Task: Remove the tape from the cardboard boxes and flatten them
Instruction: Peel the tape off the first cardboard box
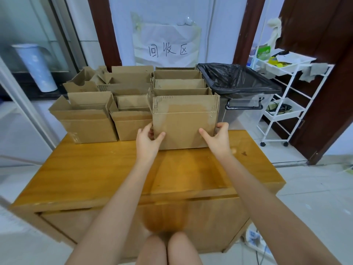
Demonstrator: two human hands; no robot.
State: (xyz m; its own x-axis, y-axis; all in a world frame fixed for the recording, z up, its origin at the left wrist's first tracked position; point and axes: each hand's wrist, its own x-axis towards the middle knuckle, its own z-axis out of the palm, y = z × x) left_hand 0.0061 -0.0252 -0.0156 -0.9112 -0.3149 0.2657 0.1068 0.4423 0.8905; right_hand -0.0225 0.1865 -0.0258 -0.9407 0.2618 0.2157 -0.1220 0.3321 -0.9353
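Note:
A brown cardboard box (183, 123) stands upright with its top flaps up at the far middle of the wooden table (95, 169). My left hand (148, 140) grips its lower left corner, thumb on the front face and fingers round the side. My right hand (217, 139) grips the lower right corner the same way. Several more open cardboard boxes (87, 123) stand in rows to the left and behind it. No tape is plainly visible on the held box.
A clear bin lined with a black bag (238, 83) stands right of the boxes. A white wheeled rack (282, 104) with odds and ends is further right. A paper sign (168, 48) hangs on the wall behind. A power strip (254, 238) lies on the floor.

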